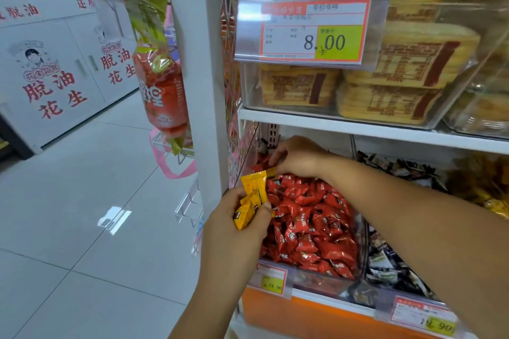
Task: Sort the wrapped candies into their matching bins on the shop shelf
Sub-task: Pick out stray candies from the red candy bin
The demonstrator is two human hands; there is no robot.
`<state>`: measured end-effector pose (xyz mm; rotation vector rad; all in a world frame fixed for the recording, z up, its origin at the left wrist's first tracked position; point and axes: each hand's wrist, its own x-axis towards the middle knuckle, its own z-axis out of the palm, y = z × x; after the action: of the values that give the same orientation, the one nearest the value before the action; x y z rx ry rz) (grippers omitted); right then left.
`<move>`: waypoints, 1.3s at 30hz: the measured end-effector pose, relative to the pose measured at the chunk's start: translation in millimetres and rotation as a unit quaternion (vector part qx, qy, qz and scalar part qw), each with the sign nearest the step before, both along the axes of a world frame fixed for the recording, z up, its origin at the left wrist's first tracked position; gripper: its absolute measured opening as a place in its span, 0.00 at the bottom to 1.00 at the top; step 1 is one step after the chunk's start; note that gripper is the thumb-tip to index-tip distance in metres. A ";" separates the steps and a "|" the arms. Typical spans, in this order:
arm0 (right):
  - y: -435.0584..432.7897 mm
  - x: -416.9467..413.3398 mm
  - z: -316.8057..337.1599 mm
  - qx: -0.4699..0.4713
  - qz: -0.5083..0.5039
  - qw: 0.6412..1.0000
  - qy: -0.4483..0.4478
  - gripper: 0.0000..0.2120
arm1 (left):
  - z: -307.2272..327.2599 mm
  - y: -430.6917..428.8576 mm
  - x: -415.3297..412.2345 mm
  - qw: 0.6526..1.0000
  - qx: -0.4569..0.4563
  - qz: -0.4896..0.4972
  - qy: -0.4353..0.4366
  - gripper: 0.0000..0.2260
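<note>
A clear bin [316,279] on the lower shelf is heaped with red wrapped candies [308,217]. My left hand [237,231] grips several yellow wrapped candies [252,201] just left of the bin's front corner. My right hand [297,157] reaches over the back of the red pile and pinches another yellow wrapped candy [271,172] at its fingertips. To the right, a second bin holds dark wrapped candies [391,264], and a patch of yellow wrapped candies [495,206] shows at the far right edge.
A white shelf upright [198,63] stands left of the bins. Above, a clear box of packaged toast slices [385,69] carries an 8.00 price tag [314,30]. Carrot-shaped snack packs [162,96] hang at the aisle side. White tiled floor [82,215] spreads to the left.
</note>
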<state>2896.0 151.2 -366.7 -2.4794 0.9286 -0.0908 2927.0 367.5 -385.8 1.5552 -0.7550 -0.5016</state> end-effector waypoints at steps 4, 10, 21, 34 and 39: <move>6.8 -20.4 10.3 0.046 -0.023 0.997 -0.065 0.05 | 4.6 -5.6 -4.6 0.998 -0.026 0.008 0.055 0.06; 11.4 -28.3 10.0 0.021 -0.023 0.998 -0.053 0.09 | 10.0 -12.2 -15.7 0.995 -0.048 0.033 0.085 0.08; 25.0 4.2 0.0 -0.150 -0.035 0.988 0.029 0.10 | 12.7 -16.6 -8.8 0.993 -0.050 0.022 0.102 0.07; 98.3 -248.7 28.7 0.134 -0.255 0.869 -0.402 0.09 | 57.4 -64.8 -147.5 0.966 0.030 -0.258 0.011 0.10; 50.7 -355.6 18.8 -0.001 -0.379 0.837 -0.394 0.13 | 52.4 -147.4 -256.3 0.936 0.071 -0.321 -0.126 0.07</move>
<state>2540.4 201.9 -347.9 -1.6219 1.3973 -1.2547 2670.7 220.1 -333.4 1.5008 -1.4706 -0.8559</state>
